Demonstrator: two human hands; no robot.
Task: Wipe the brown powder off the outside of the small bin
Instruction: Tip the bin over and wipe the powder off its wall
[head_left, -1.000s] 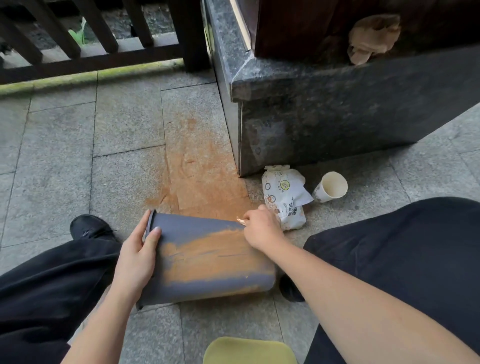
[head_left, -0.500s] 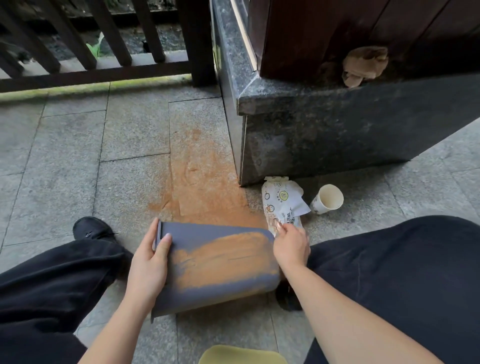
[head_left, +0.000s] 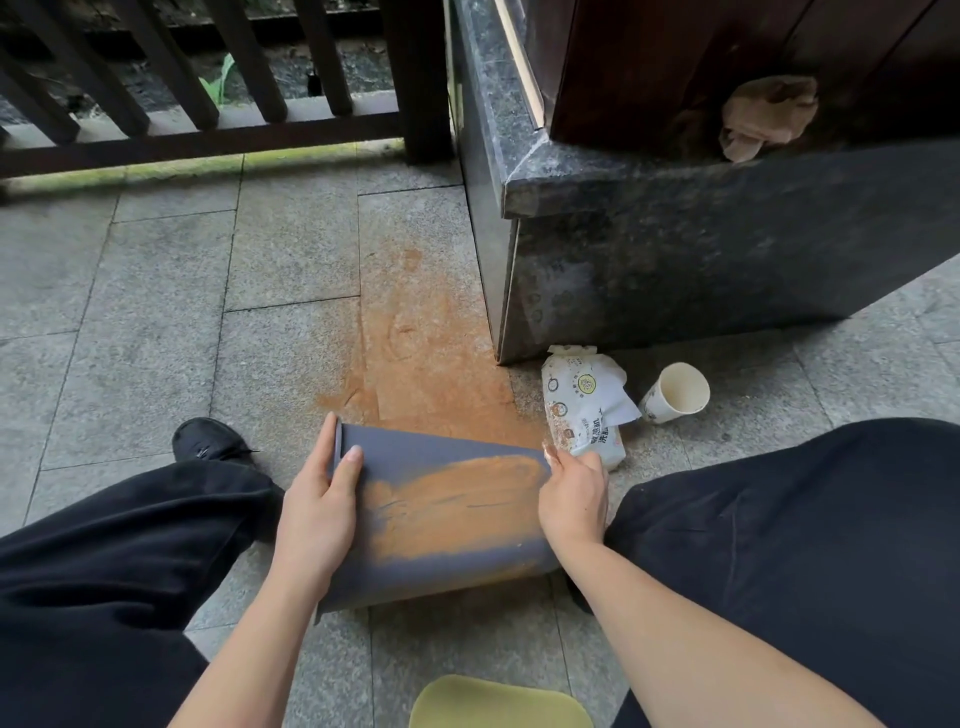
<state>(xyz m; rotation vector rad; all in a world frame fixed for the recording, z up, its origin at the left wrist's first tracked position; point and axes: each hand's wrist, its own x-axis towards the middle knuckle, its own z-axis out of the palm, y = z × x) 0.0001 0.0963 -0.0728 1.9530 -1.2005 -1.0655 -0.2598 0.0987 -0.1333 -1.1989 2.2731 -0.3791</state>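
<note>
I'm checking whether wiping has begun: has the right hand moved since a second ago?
Yes. The right hand has come back from the bin's far edge, beside the wipes pack, to the bin's base end. Powder remains.

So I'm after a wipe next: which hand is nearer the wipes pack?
Right hand, at the bin's base just below the wipes pack; left hand holds the bin's far rim.

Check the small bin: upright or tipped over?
Tipped over. The small bin lies on its side on the paving, rim toward the left hand, brown powder across its upward wall.
</note>
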